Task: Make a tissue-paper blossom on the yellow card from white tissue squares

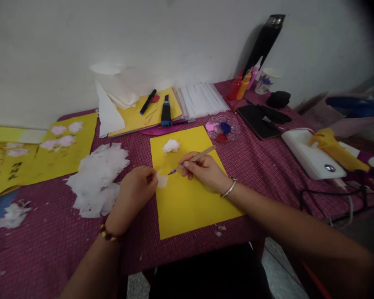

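Observation:
My right hand point(202, 168) grips a paintbrush point(207, 152) with a pale handle. The brush's dark tip points down and left over a sheet of yellow paper point(193, 207). Pinched in my left hand point(137, 185) is a small square of white tissue paper point(162, 180), close to the brush tip at the sheet's left side. On the upper part of the yellow sheet lies a small clump of white crumpled tissue bits point(171, 145). A loose pile of white tissue pieces point(96, 178) is just left of my left hand.
Behind the sheet are a paint palette point(222, 128), a blue-black cutter point(166, 111) and a black marker point(148, 101). Paint bottles point(243, 85), a paper cup point(267, 81) and a power bank point(313, 153) stand or lie rightward. Yellow sheets with pink flowers point(62, 141) lie left.

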`<state>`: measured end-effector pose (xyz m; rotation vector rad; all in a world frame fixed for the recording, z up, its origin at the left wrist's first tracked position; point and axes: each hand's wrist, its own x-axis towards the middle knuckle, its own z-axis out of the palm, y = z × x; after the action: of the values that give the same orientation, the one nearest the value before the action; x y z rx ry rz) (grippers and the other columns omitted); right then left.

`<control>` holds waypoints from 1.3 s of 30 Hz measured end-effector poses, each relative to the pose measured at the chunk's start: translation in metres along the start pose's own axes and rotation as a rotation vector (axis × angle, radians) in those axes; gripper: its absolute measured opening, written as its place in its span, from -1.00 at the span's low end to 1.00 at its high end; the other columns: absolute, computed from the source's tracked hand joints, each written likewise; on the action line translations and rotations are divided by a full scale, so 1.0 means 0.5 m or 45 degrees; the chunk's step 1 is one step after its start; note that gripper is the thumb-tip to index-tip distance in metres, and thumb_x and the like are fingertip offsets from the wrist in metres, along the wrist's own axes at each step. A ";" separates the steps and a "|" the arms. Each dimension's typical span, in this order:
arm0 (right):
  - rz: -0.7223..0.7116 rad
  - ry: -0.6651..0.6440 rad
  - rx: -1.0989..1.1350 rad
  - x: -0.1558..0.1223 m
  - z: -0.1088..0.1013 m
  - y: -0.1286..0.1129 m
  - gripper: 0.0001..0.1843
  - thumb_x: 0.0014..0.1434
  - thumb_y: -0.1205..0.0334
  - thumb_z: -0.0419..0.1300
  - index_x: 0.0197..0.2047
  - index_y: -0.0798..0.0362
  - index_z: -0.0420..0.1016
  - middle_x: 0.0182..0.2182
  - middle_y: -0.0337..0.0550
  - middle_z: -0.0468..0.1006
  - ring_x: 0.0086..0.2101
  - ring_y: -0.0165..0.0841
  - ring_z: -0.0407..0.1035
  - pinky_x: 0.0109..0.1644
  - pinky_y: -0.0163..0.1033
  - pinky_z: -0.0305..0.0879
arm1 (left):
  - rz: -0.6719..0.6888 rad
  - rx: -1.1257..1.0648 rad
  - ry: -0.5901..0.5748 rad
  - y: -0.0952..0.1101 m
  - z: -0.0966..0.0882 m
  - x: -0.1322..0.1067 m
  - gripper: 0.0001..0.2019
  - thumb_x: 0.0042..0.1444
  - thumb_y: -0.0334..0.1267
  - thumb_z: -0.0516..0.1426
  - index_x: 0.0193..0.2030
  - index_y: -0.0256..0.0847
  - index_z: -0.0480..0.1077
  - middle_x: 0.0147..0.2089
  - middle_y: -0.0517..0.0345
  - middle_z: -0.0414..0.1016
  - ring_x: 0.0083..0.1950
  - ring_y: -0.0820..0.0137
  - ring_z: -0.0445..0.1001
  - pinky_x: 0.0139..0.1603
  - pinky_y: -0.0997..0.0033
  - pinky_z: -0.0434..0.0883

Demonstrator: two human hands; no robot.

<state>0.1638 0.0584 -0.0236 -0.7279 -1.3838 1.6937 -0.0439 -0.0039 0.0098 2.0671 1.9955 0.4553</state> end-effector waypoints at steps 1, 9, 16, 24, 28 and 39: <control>-0.021 0.009 0.016 -0.002 0.001 -0.003 -0.86 0.19 0.18 0.19 -0.26 0.08 0.46 -0.53 -0.28 0.50 -0.59 -0.54 0.31 -0.52 -0.38 0.22 | -0.116 -0.204 0.026 -0.001 -0.004 0.001 -0.85 0.08 -0.30 0.07 -0.41 -0.22 0.45 -0.42 0.11 0.48 -0.39 0.33 0.40 -0.36 0.35 0.28; -0.216 -0.014 0.044 -0.021 0.026 -0.036 -0.81 0.21 0.10 0.21 -0.22 0.05 0.48 -0.44 -0.22 0.55 -0.50 -0.50 0.39 -0.46 -0.36 0.33 | -0.524 -1.307 -0.016 0.010 -0.010 0.006 -0.87 -0.11 -0.21 0.23 -0.52 -0.24 0.47 -0.60 0.24 0.36 -0.56 0.53 0.19 -0.53 0.51 0.10; -0.251 -0.032 0.007 -0.016 0.033 -0.023 -0.82 0.22 0.11 0.20 -0.20 0.04 0.48 -0.42 -0.23 0.53 -0.50 -0.51 0.37 -0.45 -0.37 0.34 | -0.483 -1.351 -0.047 0.012 -0.003 0.002 -0.89 -0.10 -0.23 0.23 -0.48 -0.23 0.52 -0.56 0.19 0.43 -0.54 0.52 0.19 -0.52 0.51 0.08; -0.228 -0.002 0.050 -0.017 0.034 -0.028 -0.83 0.22 0.11 0.19 -0.22 0.04 0.48 -0.45 -0.25 0.56 -0.54 -0.53 0.38 -0.47 -0.38 0.33 | -0.425 -1.645 -0.166 0.020 -0.003 0.003 -0.77 -0.01 -0.14 0.20 -0.58 -0.21 0.40 -0.61 0.23 0.31 -0.58 0.53 0.15 -0.56 0.51 0.09; -0.163 0.026 0.110 -0.018 0.035 -0.035 -0.83 0.19 0.10 0.21 -0.23 0.02 0.48 -0.45 -0.26 0.57 -0.56 -0.52 0.38 -0.46 -0.37 0.32 | -0.431 -1.818 -0.157 0.033 0.012 0.006 -0.76 -0.14 -0.17 0.33 -0.53 -0.22 0.37 -0.59 0.27 0.36 -0.58 0.57 0.21 -0.56 0.56 0.13; 0.202 0.097 0.382 -0.010 0.034 -0.029 -0.61 0.01 -0.10 0.33 -0.36 0.11 0.51 -0.59 -0.23 0.56 -0.64 -0.50 0.38 -0.52 -0.38 0.28 | -0.065 -1.285 0.354 0.047 0.033 -0.011 -0.97 0.03 -0.31 0.25 -0.35 -0.17 0.52 -0.43 0.18 0.54 -0.46 0.47 0.46 -0.42 0.46 0.42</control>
<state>0.1553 0.0467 -0.0058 -0.7359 -1.0116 1.9234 -0.0159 -0.0094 0.0032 1.3390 1.4164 1.4316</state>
